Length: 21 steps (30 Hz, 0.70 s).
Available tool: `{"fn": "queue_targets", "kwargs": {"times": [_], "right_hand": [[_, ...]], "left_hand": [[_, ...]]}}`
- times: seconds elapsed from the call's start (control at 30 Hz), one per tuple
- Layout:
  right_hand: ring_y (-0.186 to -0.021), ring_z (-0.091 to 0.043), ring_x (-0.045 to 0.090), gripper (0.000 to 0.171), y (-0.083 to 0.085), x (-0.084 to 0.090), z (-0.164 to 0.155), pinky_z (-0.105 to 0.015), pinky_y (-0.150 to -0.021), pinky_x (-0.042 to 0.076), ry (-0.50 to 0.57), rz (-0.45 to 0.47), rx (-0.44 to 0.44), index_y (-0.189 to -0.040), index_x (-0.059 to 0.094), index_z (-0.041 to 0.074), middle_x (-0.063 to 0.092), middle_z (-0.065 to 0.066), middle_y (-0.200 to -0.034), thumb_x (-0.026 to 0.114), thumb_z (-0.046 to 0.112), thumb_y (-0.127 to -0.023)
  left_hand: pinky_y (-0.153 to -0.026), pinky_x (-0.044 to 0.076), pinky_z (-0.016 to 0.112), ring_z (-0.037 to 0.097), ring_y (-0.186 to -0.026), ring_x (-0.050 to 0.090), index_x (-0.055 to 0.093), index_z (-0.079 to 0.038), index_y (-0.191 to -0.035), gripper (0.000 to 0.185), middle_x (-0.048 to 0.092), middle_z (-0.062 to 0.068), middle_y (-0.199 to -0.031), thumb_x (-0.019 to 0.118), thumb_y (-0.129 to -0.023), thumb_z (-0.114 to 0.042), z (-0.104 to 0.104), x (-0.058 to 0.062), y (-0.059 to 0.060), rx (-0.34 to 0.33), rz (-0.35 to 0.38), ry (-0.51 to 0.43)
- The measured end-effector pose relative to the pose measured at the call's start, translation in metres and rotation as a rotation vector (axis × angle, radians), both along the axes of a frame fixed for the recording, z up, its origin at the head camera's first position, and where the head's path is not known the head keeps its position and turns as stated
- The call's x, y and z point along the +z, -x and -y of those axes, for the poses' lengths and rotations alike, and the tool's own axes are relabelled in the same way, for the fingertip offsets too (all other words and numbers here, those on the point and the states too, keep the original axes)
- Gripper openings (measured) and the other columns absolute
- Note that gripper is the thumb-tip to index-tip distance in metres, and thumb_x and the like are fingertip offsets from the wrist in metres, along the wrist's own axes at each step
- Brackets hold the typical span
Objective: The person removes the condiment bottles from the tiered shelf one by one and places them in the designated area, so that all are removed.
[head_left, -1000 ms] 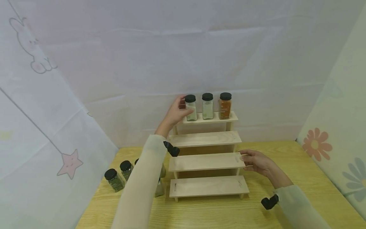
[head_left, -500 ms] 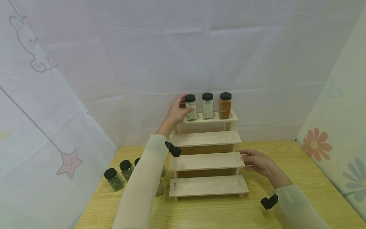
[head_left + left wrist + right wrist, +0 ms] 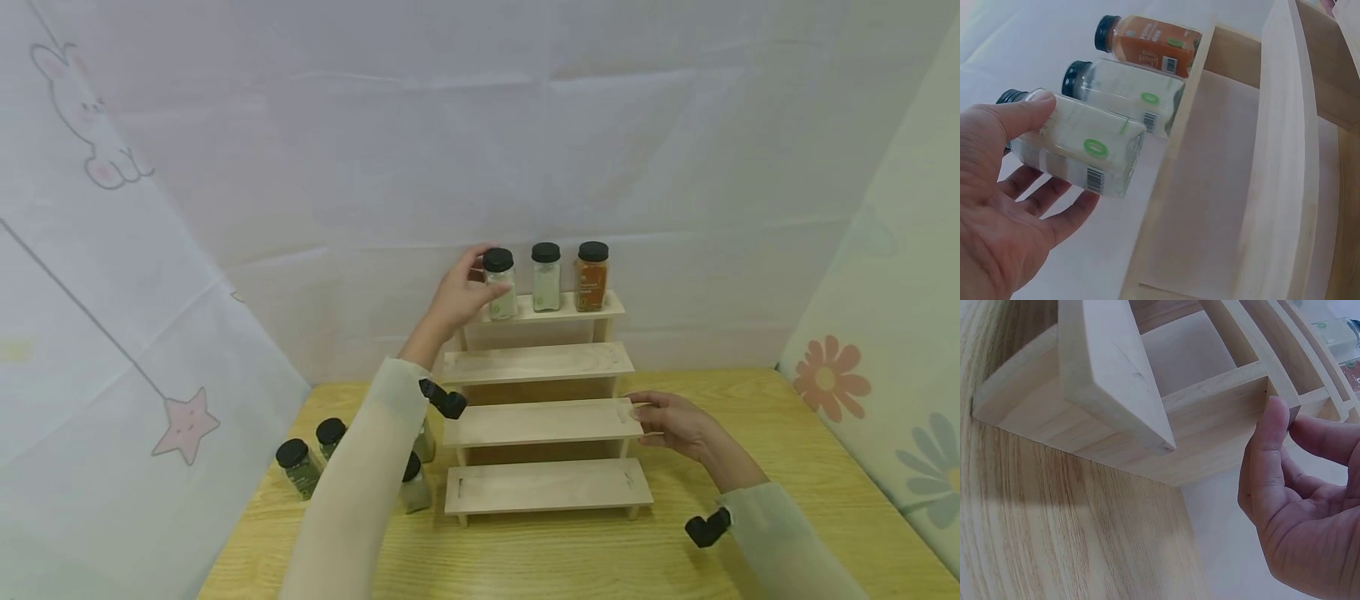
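Head view: left hand [image 3: 455,296] grips clear square glass jar of pale powder with black lid [image 3: 499,283] at left end of top tier of stepped light-wood rack [image 3: 536,423]. Right hand [image 3: 671,423] pinches third tier's right end. Risk: jar overhangs edge, may tip off.

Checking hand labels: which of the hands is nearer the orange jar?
Left. The left hand grips the white jar two places from the orange jar; the right hand holds a lower shelf.
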State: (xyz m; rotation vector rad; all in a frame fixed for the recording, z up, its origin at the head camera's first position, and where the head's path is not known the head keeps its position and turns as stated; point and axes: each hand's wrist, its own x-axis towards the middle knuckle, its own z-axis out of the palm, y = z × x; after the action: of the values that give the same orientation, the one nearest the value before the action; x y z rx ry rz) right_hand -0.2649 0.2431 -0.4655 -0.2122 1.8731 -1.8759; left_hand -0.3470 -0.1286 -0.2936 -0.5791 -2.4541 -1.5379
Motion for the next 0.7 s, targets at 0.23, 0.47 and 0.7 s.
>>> {"fn": "queue_targets", "kwargs": {"times": [0.23, 0.47, 0.7], "right_hand": [[-0.093, -0.013, 0.067, 0.069, 0.000, 0.000, 0.002, -0.030, -0.078, 0.058, -0.001, -0.003, 0.002, -0.155, 0.019, -0.010, 0.067, 0.000, -0.107, 0.058, 0.015, -0.104], [-0.092, -0.014, 0.066, 0.069, 0.001, 0.000, 0.000, -0.029, -0.077, 0.058, 0.002, -0.005, -0.007, -0.155, 0.020, -0.009, 0.067, -0.001, -0.106, 0.058, 0.015, -0.104], [-0.091, -0.013, 0.065, 0.069, 0.000, -0.002, 0.001, -0.030, -0.078, 0.058, 0.007, 0.010, -0.008, -0.155, 0.020, -0.009, 0.065, -0.001, -0.106, 0.059, 0.016, -0.103]], "left_hand": [[-0.087, 0.051, 0.048, 0.026, -0.116, 0.057, 0.047, -0.028, -0.149, 0.068, 0.057, 0.008, -0.133, 0.080, -0.089, -0.029, 0.018, 0.009, -0.021, -0.007, -0.004, 0.029], [-0.085, 0.054, 0.047, 0.027, -0.113, 0.058, 0.050, -0.027, -0.145, 0.065, 0.058, 0.009, -0.128, 0.081, -0.088, -0.026, 0.037, 0.009, -0.046, 0.001, 0.000, 0.026], [-0.088, 0.048, 0.049, 0.027, -0.112, 0.057, 0.051, -0.023, -0.144, 0.067, 0.059, 0.008, -0.127, 0.084, -0.086, -0.023, 0.055, 0.000, -0.067, -0.003, 0.001, 0.061]]}}
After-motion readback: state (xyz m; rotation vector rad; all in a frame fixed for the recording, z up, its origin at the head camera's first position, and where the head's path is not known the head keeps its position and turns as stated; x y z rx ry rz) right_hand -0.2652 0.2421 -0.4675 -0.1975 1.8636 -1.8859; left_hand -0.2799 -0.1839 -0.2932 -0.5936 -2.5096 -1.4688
